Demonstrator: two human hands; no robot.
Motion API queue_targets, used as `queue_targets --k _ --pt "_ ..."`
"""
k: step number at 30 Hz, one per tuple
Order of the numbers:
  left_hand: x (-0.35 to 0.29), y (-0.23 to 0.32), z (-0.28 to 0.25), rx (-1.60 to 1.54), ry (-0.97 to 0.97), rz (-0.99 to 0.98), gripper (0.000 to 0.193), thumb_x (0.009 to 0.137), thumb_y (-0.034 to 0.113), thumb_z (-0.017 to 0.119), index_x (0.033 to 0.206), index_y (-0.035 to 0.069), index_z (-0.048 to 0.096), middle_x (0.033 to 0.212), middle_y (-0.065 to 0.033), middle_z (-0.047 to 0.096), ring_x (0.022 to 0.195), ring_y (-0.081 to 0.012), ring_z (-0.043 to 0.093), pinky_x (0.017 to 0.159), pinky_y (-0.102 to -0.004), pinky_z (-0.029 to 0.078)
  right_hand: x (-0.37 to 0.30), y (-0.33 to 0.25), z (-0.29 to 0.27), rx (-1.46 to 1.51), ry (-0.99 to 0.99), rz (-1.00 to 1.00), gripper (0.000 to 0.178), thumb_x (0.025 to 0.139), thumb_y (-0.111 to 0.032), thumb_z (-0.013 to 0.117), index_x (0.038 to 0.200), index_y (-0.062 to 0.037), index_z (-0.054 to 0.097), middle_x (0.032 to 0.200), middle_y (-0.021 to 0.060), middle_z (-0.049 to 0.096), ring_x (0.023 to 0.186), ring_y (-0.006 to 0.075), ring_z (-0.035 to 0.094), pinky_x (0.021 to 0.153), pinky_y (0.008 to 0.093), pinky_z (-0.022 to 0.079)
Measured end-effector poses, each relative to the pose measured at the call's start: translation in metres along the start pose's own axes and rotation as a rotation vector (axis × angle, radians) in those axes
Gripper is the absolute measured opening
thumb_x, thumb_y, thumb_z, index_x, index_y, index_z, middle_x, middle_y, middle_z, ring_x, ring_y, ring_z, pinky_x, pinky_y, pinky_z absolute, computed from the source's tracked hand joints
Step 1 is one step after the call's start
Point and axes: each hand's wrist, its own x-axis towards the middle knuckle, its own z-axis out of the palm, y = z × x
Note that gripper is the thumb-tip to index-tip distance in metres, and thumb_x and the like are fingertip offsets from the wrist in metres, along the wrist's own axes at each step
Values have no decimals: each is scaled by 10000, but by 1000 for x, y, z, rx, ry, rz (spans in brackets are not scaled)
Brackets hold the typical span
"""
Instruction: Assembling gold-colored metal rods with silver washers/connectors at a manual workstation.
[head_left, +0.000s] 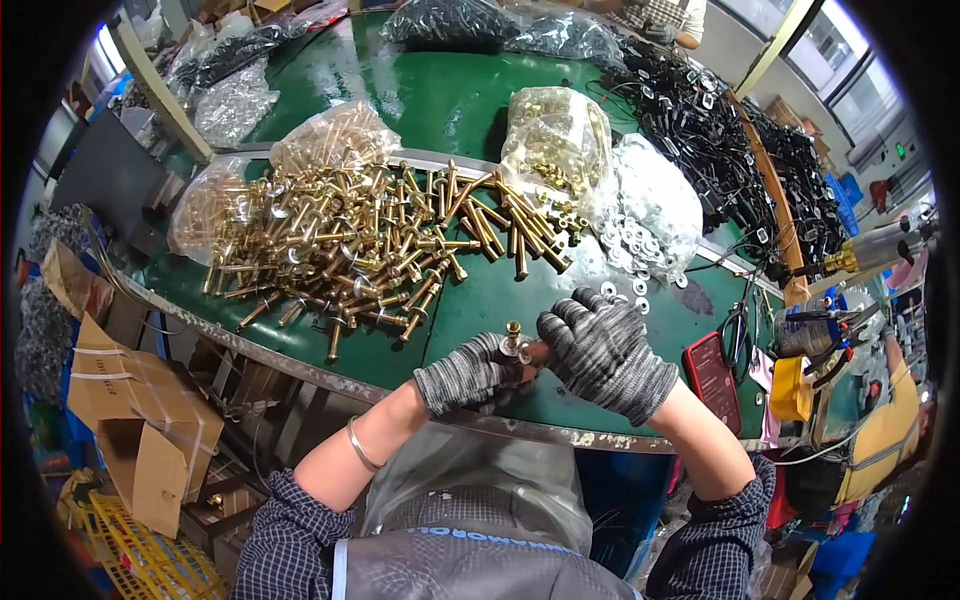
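Both my hands wear grey striped knit gloves and meet near the front edge of the green table [470,345]. Closed in my left hand [465,375] is a gold-coloured bolt [513,330], upright, its upper end showing with a pale washer around it. My right hand [605,360] is beside it with curled fingers, its thumb side close to the bolt; whatever those fingers hold is hidden. Beyond my hands lies a big heap of gold bolts [335,235], many with washers on them. Loose nuts [572,222] and flat white washers [628,245] lie to its right.
A clear bag of nuts [560,125] and a white bag of washers [660,190] stand behind. A red-cased phone [712,375] lies right, near a yellow block [792,388]. Black cabled parts [680,130] fill the far right. An open cardboard box [150,420] is lower left.
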Motion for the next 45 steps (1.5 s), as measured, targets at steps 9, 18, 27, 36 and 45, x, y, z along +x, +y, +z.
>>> queue_targets --k 9,18,27,36,45 --pt "3 -12 -6 47 -46 110 210 783 100 547 978 21 539 801 -40 551 603 -104 507 519 -225 403 3 7 2 41 138 -81 254 701 -288 589 841 -79 554 767 75 535 737 255 510 624 370 419" --pt "2 -7 -10 -99 -12 -117 210 795 183 578 965 69 529 739 36 522 554 -22 453 475 -153 368 -13 16 28 719 132 188 226 743 -236 583 808 -25 534 773 134 561 775 309 548 666 379 435" --pt "-3 8 0 -184 48 -100 216 798 173 569 981 72 517 717 22 528 516 -13 442 401 -129 337 -1 14 47 687 193 276 268 768 -275 580 883 -35 547 679 160 570 652 313 569 601 363 453" --pt "-2 8 -9 -190 -38 -144 304 760 195 612 1008 49 516 731 -19 562 485 -20 432 387 -134 334 6 137 68 1 379 621 172 725 -218 613 796 -73 553 665 144 570 635 314 550 576 383 428" --pt "-3 -3 -17 -230 -41 -113 387 725 206 650 1032 20 505 748 -54 557 491 -51 439 418 -161 345 -1 115 58 173 186 661 128 691 -126 615 774 -64 540 718 141 583 686 289 567 612 369 441"
